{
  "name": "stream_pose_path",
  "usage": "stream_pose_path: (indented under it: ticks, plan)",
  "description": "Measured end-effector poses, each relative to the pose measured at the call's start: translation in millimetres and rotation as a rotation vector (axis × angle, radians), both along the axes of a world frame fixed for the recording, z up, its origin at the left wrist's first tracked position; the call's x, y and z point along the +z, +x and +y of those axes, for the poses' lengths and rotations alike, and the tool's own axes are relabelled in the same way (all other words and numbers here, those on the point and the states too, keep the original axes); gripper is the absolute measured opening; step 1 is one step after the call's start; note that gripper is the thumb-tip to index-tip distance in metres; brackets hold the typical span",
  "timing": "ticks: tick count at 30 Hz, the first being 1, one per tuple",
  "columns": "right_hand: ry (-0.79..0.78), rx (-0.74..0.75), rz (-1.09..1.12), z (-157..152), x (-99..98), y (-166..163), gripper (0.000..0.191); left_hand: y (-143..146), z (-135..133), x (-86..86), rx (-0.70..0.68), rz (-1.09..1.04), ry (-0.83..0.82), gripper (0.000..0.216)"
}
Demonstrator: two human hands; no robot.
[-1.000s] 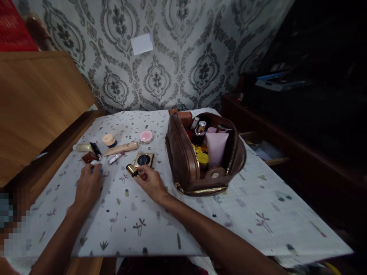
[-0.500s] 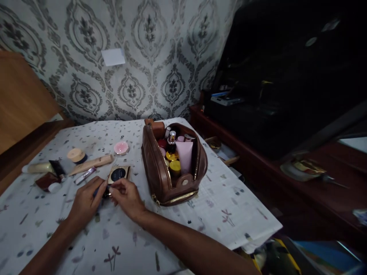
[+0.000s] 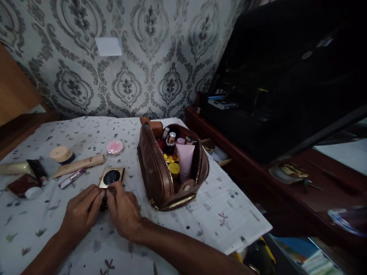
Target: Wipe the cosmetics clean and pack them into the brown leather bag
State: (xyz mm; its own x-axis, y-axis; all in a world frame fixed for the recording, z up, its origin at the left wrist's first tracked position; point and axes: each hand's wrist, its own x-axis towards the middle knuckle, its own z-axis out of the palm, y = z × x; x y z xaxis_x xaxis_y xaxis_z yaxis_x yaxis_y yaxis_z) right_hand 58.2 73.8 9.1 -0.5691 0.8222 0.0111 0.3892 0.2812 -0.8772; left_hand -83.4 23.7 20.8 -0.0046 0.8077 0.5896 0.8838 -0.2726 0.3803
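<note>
Item (image 3: 103, 205), dk, sm. | betw. both hands (image 3: 124, 211) | long axis mostly hid., dir. unclear

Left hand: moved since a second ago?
Yes. Judged against the gold-edged compact lying on the table, the left hand has moved rightward, closer to it, away from the white-capped bottle.

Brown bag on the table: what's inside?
Visible in the brown bag: an upright pink tube, a yellow-lidded container beside it, a silver-topped bottle farther back, plus other partly seen items. The bag's bottom and anything beneath these are covered.
</note>
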Motion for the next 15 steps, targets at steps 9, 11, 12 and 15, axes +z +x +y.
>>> stream_pose_path:
  ticks: [9, 11, 12, 15]
  plan:
    - [0.039, 0.093, 0.325, 2.4, -5.0, 7.1, 0.044, 0.4, -5.8, 2.1, 0.187, -0.274, -0.162, 0.039]
    - [0.026, 0.109, 0.400, 3.9, -6.2, 5.2, 0.046, -1.5, -7.2, -0.4, 0.245, -0.354, -0.205, 0.044]
    - [0.026, 0.128, 0.428, 4.7, -5.9, 4.7, 0.045, -1.9, -8.0, -1.4, 0.271, -0.402, -0.221, 0.046]
    - [0.039, 0.177, 0.486, 6.6, -3.1, 5.6, 0.037, -2.0, -10.3, -3.8, 0.311, -0.556, -0.267, 0.050]
